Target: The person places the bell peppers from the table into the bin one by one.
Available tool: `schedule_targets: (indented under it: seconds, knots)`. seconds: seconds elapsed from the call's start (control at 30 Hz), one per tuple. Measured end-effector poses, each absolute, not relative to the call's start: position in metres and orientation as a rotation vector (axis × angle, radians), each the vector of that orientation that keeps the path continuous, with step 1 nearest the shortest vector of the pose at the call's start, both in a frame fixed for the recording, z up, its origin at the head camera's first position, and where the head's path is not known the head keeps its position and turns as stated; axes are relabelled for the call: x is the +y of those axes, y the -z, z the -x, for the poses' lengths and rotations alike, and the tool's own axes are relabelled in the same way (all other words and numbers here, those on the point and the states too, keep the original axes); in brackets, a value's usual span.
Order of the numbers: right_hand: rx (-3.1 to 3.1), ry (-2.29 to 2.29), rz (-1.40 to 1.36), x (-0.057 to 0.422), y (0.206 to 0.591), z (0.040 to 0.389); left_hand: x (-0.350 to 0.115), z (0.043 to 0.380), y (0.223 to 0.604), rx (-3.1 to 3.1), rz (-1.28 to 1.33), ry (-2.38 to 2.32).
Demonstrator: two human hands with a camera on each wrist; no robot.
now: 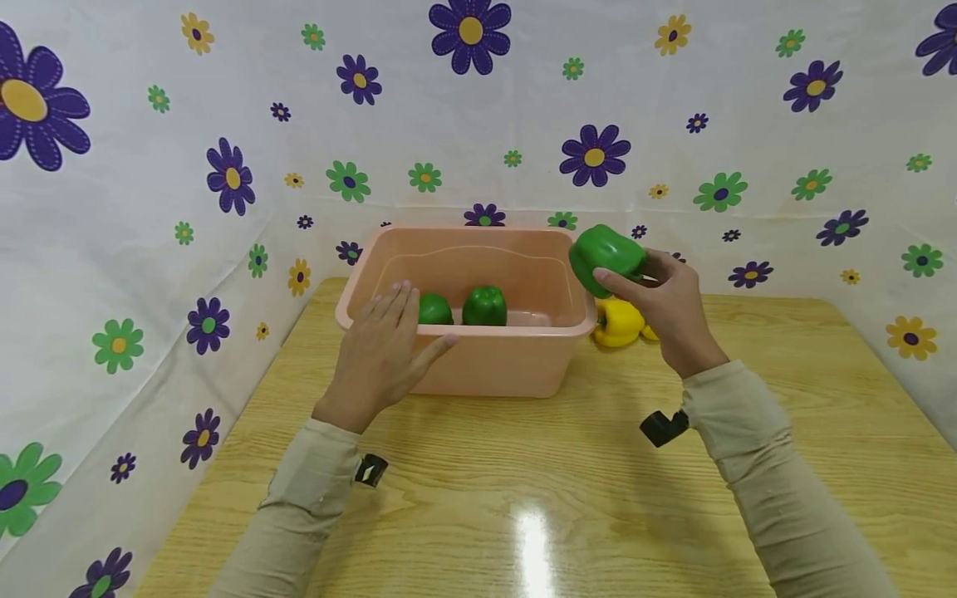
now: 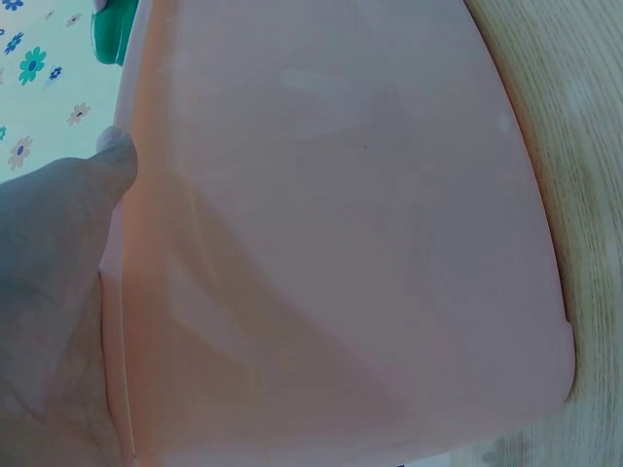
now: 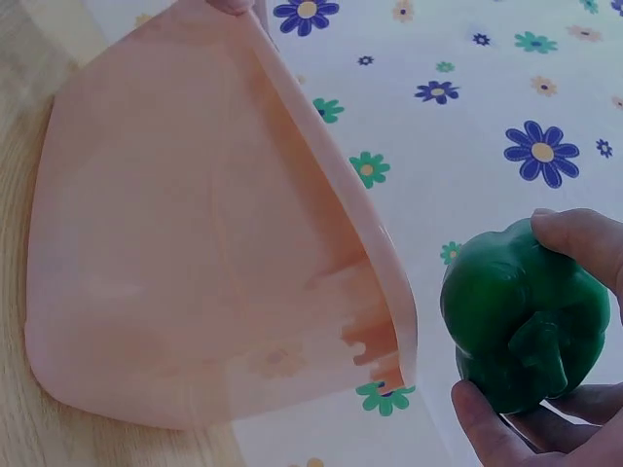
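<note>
A pink plastic bin (image 1: 486,361) stands on the wooden table, with two green bell peppers (image 1: 484,307) visible inside it. My left hand (image 1: 381,349) rests on the bin's near left rim, its fingers straight over the edge and the thumb along the front. In my right hand (image 1: 669,299) is another green bell pepper (image 1: 604,256), gripped between thumb and fingers at the height of the bin's right rim. The right wrist view shows that pepper's stem (image 3: 540,355) turned toward the camera, beside the bin's rim. A yellow bell pepper (image 1: 619,324) lies right of the bin, below the held pepper.
A second yellow piece (image 1: 650,333) shows partly behind my right hand. The wooden table (image 1: 478,482) spreads in front of the bin. A white flower-patterned cloth (image 1: 508,108) hangs behind and at both sides.
</note>
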State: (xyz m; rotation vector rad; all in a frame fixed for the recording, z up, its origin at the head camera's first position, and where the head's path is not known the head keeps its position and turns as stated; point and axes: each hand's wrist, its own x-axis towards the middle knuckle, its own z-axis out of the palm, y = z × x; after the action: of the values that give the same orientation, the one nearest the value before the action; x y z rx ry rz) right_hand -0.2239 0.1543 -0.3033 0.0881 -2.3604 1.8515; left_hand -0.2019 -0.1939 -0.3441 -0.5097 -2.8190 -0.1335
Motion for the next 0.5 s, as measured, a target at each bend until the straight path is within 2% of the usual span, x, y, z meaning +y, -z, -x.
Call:
schedule_targets:
  seconds: [0.5]
  knots:
    - [-2.341, -1.863, -0.154, 0.1469, 0.3026, 0.2237, -0.1937, 0.2016, 0.3435, -2.813, 0.512, 0.129]
